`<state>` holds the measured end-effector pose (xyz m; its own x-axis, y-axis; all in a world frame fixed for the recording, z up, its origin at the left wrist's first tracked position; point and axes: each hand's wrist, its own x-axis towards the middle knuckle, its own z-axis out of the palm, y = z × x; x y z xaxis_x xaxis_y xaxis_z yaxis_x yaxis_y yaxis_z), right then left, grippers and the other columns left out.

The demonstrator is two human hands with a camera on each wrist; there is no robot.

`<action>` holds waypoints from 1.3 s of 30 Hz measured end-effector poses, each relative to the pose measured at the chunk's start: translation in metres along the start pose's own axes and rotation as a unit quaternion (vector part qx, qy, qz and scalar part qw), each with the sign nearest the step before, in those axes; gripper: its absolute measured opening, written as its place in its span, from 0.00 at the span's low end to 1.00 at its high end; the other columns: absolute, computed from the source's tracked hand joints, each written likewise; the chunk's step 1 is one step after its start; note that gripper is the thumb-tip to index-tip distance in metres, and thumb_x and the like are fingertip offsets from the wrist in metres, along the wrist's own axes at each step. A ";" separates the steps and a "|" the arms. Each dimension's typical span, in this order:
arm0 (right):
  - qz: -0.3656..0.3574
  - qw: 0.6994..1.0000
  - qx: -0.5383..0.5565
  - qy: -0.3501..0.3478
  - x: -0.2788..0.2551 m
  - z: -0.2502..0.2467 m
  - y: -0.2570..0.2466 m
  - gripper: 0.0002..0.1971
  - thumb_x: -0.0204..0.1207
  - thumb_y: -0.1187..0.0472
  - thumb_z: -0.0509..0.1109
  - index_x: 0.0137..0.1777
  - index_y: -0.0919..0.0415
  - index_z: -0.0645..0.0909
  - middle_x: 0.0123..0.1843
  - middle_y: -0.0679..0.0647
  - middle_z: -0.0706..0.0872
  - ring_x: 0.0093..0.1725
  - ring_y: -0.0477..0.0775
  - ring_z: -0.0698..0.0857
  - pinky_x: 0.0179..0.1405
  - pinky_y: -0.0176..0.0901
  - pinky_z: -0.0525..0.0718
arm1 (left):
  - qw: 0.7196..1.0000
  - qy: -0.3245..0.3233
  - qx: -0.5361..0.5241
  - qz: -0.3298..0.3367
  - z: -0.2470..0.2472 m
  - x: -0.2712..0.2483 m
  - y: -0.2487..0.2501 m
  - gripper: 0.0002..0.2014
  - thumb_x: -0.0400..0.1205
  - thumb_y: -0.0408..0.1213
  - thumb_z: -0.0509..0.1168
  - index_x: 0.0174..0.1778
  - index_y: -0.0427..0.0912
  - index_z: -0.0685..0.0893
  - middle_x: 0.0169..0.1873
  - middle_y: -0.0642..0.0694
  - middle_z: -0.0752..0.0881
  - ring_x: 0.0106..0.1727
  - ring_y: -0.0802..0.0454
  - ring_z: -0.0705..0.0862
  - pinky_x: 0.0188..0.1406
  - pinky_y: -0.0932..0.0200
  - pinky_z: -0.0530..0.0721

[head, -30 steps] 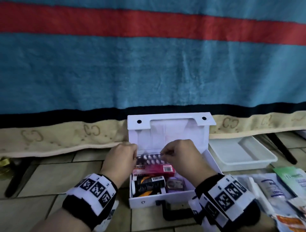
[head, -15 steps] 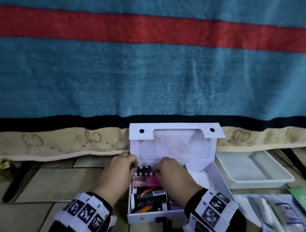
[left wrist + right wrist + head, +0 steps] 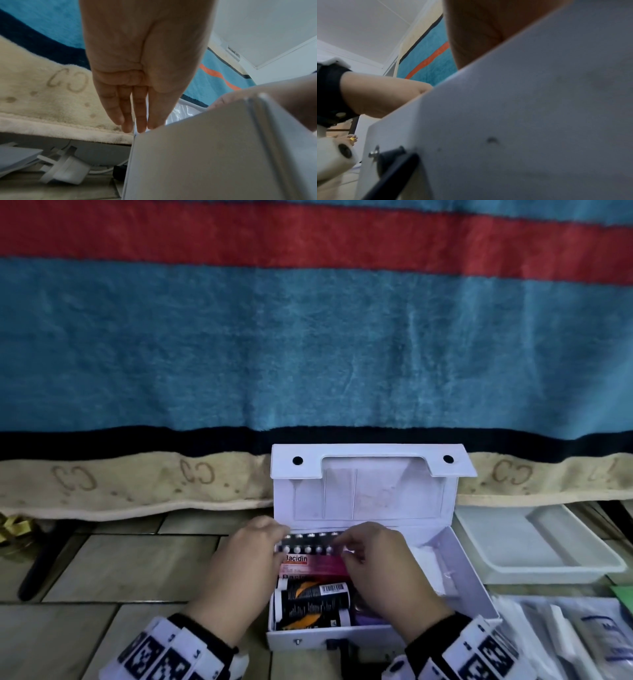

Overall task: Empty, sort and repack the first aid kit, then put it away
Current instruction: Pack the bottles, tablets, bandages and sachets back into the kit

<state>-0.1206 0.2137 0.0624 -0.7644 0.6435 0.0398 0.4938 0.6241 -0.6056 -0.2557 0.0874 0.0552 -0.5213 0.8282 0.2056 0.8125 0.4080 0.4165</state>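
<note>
The white first aid kit [image 3: 373, 635] sat on the tiled floor [image 3: 113, 570] with its lid [image 3: 370, 487] standing upright against a hanging blue and red striped blanket [image 3: 308, 337]. Both hands were over the back of the open box, holding a blister strip of pills [image 3: 310, 544] level between them. The left hand [image 3: 246, 563] pinched the strip's left end; from the left wrist view its other fingers [image 3: 126, 119] lay straight and together, pointing down at the corner of the box. The right hand [image 3: 376, 570] held the strip's right end with curled fingertips. Just under the strip lay a pink carton marked "Bacidin" [image 3: 308, 565], and nearer the front wall a dark bottle with an orange label [image 3: 313, 602] lay on its side. White padding [image 3: 426, 559] showed in the right part of the box. A shallow white tray [image 3: 537, 546] stood just right of the kit, and sealed packets [image 3: 565, 638] lay on the floor at the near right.
</note>
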 end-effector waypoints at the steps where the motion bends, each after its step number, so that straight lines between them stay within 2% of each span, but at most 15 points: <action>1: -0.006 1.000 -0.003 0.005 -0.003 -0.001 0.002 0.12 0.76 0.64 0.67 0.53 0.50 0.88 0.55 0.43 0.87 0.51 0.39 0.84 0.53 0.21 0.75 | 1.000 0.008 0.002 0.006 0.000 -0.002 0.000 0.17 0.80 0.35 0.66 0.66 0.49 0.82 0.61 0.56 0.81 0.61 0.57 0.79 0.58 0.70 0.71; 5: -0.025 1.000 -0.007 -0.004 -0.006 -0.004 0.012 0.12 0.75 0.63 0.68 0.55 0.51 0.87 0.59 0.43 0.85 0.44 0.29 0.76 0.42 0.06 0.63 | 0.999 -0.021 0.009 0.034 -0.004 -0.013 0.004 0.18 0.69 0.38 0.78 0.55 0.49 0.88 0.50 0.57 0.87 0.52 0.58 0.85 0.52 0.72 0.75; 8: -0.041 0.997 -0.028 -0.051 -0.006 -0.004 0.018 0.17 0.76 0.62 0.68 0.63 0.49 0.83 0.68 0.39 0.79 0.64 0.35 0.77 0.52 0.06 0.55 | 0.994 -0.083 0.045 0.054 -0.001 -0.018 0.002 0.24 0.50 0.47 0.86 0.42 0.56 0.90 0.40 0.63 0.87 0.41 0.65 0.87 0.42 0.73 0.81; 11: -0.053 0.995 -0.019 -0.081 -0.005 -0.006 0.023 0.21 0.77 0.61 0.68 0.69 0.46 0.78 0.71 0.37 0.76 0.68 0.33 0.72 0.55 0.04 0.51 | 0.992 -0.095 0.058 0.061 0.000 -0.017 0.000 0.26 0.45 0.51 0.86 0.40 0.57 0.91 0.40 0.65 0.87 0.42 0.66 0.86 0.45 0.74 0.78; 13: -0.059 0.994 -0.006 -0.090 -0.005 -0.008 0.026 0.23 0.77 0.61 0.68 0.71 0.44 0.76 0.72 0.35 0.74 0.70 0.32 0.70 0.57 0.04 0.50 | 0.991 -0.089 0.074 0.064 -0.001 -0.017 0.004 0.26 0.47 0.52 0.85 0.42 0.57 0.91 0.41 0.65 0.87 0.44 0.66 0.85 0.48 0.76 0.76; 16: -0.074 0.991 0.017 -0.107 -0.005 -0.009 0.028 0.23 0.77 0.62 0.68 0.70 0.42 0.76 0.69 0.30 0.74 0.70 0.29 0.70 0.67 0.15 0.56 | 0.995 -0.089 0.030 0.023 -0.011 -0.020 0.013 0.23 0.71 0.54 0.74 0.62 0.57 0.84 0.61 0.65 0.80 0.64 0.65 0.76 0.63 0.77 0.65; 18: -0.061 0.993 0.059 -0.085 -0.003 -0.007 0.032 0.23 0.74 0.66 0.70 0.58 0.33 0.82 0.59 0.26 0.78 0.61 0.25 0.76 0.66 0.20 0.66 | 0.997 -0.071 0.011 0.042 -0.009 -0.025 0.012 0.27 0.74 0.61 0.66 0.69 0.59 0.77 0.70 0.67 0.69 0.73 0.64 0.66 0.72 0.69 0.60; 20: -0.014 0.991 0.118 -0.057 -0.002 -0.006 0.035 0.28 0.72 0.70 0.70 0.39 0.25 0.81 0.50 0.28 0.85 0.53 0.26 0.83 0.63 0.28 0.78 | 0.994 -0.094 0.041 0.047 -0.006 -0.027 0.013 0.29 0.70 0.63 0.68 0.67 0.60 0.78 0.72 0.66 0.66 0.77 0.61 0.61 0.75 0.62 0.57; 21: -0.004 0.990 0.127 -0.056 -0.002 -0.006 0.035 0.30 0.72 0.71 0.70 0.37 0.24 0.80 0.48 0.30 0.86 0.52 0.29 0.85 0.63 0.32 0.80 | 0.991 -0.112 0.053 0.049 -0.004 -0.027 0.015 0.26 0.70 0.61 0.69 0.65 0.60 0.80 0.73 0.65 0.66 0.79 0.60 0.59 0.76 0.60 0.54; 24: -0.016 0.992 0.105 -0.073 -0.006 -0.005 0.030 0.24 0.73 0.69 0.70 0.51 0.32 0.82 0.55 0.37 0.87 0.57 0.37 0.85 0.65 0.35 0.80 | 0.987 -0.136 0.073 0.041 -0.002 -0.028 0.015 0.19 0.73 0.53 0.70 0.62 0.60 0.82 0.72 0.64 0.69 0.80 0.59 0.56 0.77 0.56 0.52; 26: -0.015 0.992 0.106 -0.061 -0.005 -0.005 0.031 0.23 0.73 0.69 0.69 0.50 0.34 0.83 0.54 0.40 0.88 0.57 0.40 0.86 0.64 0.35 0.81 | 0.989 -0.127 0.067 0.040 -0.002 -0.028 0.015 0.19 0.70 0.51 0.74 0.57 0.62 0.84 0.66 0.65 0.76 0.78 0.57 0.62 0.73 0.56 0.57; 30: 0.030 0.994 0.109 -0.010 -0.002 -0.003 0.035 0.18 0.72 0.69 0.67 0.47 0.43 0.87 0.46 0.40 0.88 0.47 0.39 0.89 0.47 0.23 0.82 | 0.987 -0.142 0.070 0.027 -0.005 -0.028 0.020 0.19 0.74 0.51 0.70 0.62 0.63 0.79 0.67 0.70 0.72 0.80 0.64 0.51 0.75 0.60 0.50; 33: 0.029 0.994 0.105 -0.022 -0.002 -0.003 0.034 0.18 0.71 0.69 0.66 0.53 0.46 0.87 0.48 0.40 0.88 0.49 0.37 0.87 0.56 0.29 0.82 | 0.987 -0.140 0.066 0.036 -0.004 -0.027 0.019 0.20 0.75 0.52 0.69 0.63 0.62 0.78 0.68 0.69 0.71 0.80 0.66 0.49 0.77 0.62 0.49; 36: 0.012 0.996 0.067 -0.061 -0.002 -0.004 0.031 0.23 0.73 0.68 0.65 0.63 0.45 0.83 0.45 0.34 0.85 0.44 0.31 0.83 0.48 0.15 0.74 | 0.988 -0.137 0.063 0.033 -0.001 -0.027 0.019 0.20 0.75 0.51 0.69 0.64 0.62 0.78 0.67 0.68 0.72 0.80 0.66 0.48 0.77 0.64 0.49; 39: -0.002 0.996 0.037 -0.083 -0.002 -0.003 0.029 0.25 0.75 0.67 0.65 0.68 0.44 0.79 0.60 0.37 0.85 0.61 0.38 0.83 0.60 0.22 0.73 | 0.987 -0.139 0.067 0.032 0.002 -0.026 0.018 0.21 0.75 0.50 0.70 0.64 0.61 0.78 0.67 0.66 0.74 0.81 0.65 0.49 0.77 0.66 0.50</action>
<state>-0.1038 0.2318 0.0469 -0.8269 0.5558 -0.0854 0.4635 0.5877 -0.6632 -0.2270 0.0735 0.0557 -0.3915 0.9196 -0.0320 0.8782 0.3838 0.2853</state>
